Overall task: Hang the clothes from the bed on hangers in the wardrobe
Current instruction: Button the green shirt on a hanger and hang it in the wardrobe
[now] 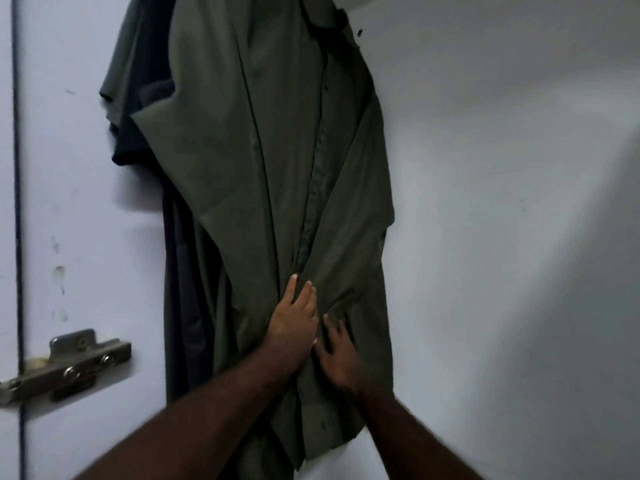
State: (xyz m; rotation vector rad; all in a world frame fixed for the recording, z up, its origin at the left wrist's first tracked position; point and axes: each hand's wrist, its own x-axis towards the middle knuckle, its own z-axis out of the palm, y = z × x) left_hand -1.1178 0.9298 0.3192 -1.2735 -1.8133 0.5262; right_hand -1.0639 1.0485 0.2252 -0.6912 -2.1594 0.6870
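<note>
pale wardrobe panels [485,202] are framing an olive shirt [277,168] hanging at centre over a dark garment [145,109], a metal hinge [69,365] showing lower left. the left hand [294,320] is pressing straight fingers along the shirt's lower button strip; the right hand [337,355] is lying spread flat just beside it.

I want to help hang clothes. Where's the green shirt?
Head view, middle: the green shirt hangs in the wardrobe, in front of a dark garment, right of the hinge.
</note>
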